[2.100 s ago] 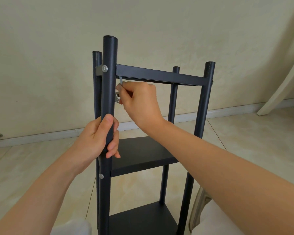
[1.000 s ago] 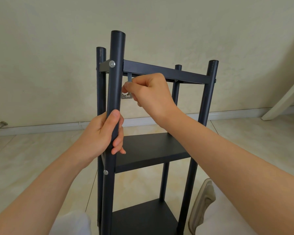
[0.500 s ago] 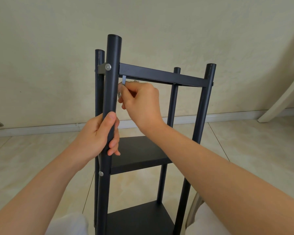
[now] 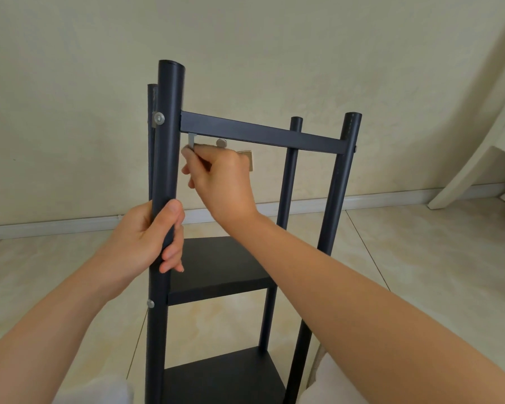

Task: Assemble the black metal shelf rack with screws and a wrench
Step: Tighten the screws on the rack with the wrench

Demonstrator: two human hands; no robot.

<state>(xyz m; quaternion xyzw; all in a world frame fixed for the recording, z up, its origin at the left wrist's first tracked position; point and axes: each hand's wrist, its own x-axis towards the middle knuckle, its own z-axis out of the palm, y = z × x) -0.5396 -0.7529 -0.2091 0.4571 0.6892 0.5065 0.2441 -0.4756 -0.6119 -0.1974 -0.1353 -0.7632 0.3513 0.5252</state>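
The black metal shelf rack stands upright in front of me, with two shelf boards and a top crossbar. My left hand grips the near left post at mid height. Just under the crossbar beside that post, my right hand pinches a small grey wrench. A silver screw head and a flat metal piece show above and behind the right hand's knuckles. Another silver screw sits in the post at crossbar level. What the wrench's tip engages is hidden.
A lower screw sits in the near left post by the middle shelf. The bottom shelf lies below. A cream wall and white baseboard stand behind. A white furniture leg leans at the right. My knees frame the rack's base.
My right hand has kept working the wrench under the crossbar, shifting a little right of the post. The view has tilted slightly. My left hand holds the same post throughout.
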